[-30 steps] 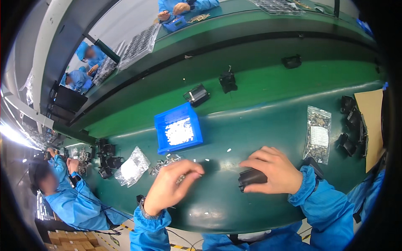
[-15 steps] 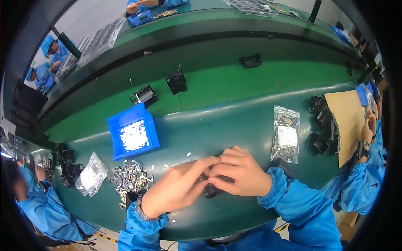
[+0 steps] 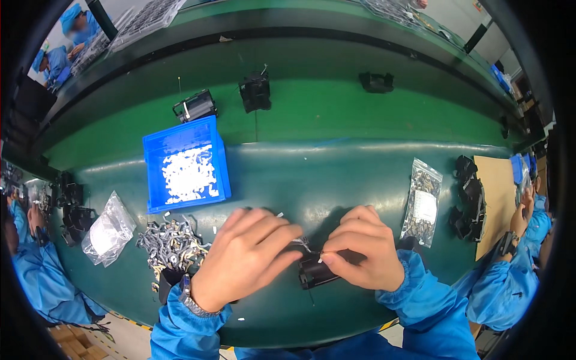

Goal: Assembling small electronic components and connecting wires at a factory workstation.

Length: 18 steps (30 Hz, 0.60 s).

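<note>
My left hand (image 3: pixel 249 255) is bent over the table, a short grey cable (image 3: pixel 301 242) showing between its thumb and fingers. The cable reaches toward my right hand (image 3: pixel 367 255), whose thumb and forefinger are pinched together. A small white piece (image 3: pixel 320 260) shows at those fingertips. Beneath my right hand lies a black plastic housing (image 3: pixel 315 275), partly covered by the fingers; a thin wire sticks out at its near side. To the left of my left wrist, a loose pile of short grey and cream cables (image 3: pixel 174 246) lies on the green table.
A blue bin (image 3: pixel 226 174) with many small white pieces stands behind the pile. Clear bags (image 3: pixel 109 231) (image 3: pixel 423 207) lie left and right. Black housings (image 3: pixel 255 93) stand at the back and at both sides, beside a cardboard sheet (image 3: pixel 495 198). People in blue work at either side.
My hands have drawn apart, uncovering the grey cable and more of the black housing. The whole view has shifted, with the bin and pile now further left.
</note>
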Each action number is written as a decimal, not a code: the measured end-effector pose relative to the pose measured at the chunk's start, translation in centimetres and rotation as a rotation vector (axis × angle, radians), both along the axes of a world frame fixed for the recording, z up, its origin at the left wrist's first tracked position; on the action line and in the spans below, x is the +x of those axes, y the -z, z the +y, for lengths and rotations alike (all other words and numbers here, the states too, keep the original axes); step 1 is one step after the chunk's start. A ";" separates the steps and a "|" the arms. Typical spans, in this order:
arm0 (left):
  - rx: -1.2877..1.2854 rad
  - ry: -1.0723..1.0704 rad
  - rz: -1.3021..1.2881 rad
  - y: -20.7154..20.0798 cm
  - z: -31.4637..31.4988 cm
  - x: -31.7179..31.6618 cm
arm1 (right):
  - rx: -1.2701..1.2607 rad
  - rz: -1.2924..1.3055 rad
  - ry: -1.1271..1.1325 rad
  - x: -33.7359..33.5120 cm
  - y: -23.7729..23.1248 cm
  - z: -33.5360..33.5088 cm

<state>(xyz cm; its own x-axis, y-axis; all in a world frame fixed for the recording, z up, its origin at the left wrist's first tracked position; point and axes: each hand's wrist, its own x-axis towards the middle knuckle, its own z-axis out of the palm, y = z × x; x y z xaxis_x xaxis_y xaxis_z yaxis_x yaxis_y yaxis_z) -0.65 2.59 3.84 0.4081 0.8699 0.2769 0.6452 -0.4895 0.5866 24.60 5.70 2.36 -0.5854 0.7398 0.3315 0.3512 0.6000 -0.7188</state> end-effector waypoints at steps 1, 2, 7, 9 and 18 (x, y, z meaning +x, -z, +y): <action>0.095 -0.041 0.011 0.2 0.2 0.3 | 0.001 -0.007 0.000 0.1 0.1 0.0; 0.097 -0.041 0.009 0.3 0.3 0.5 | -0.022 -0.004 0.038 0.2 0.3 0.0; 0.193 -0.081 0.000 1.2 -0.5 0.6 | -0.027 0.001 0.052 0.0 -0.1 -0.1; 0.171 -0.097 -0.045 1.1 -0.3 1.0 | -0.029 -0.073 0.029 0.0 -0.5 -0.1; 0.024 -0.167 -0.181 1.7 -0.3 0.8 | -0.010 -0.100 -0.007 0.2 -0.3 0.0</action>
<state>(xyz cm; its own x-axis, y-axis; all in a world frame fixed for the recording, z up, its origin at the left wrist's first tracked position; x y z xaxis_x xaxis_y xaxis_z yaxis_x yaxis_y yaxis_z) 0.16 2.30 2.16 0.2014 0.9133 0.3541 0.6036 -0.4004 0.6895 24.81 5.74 2.62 -0.6208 0.7383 0.2635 0.4174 0.5958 -0.6862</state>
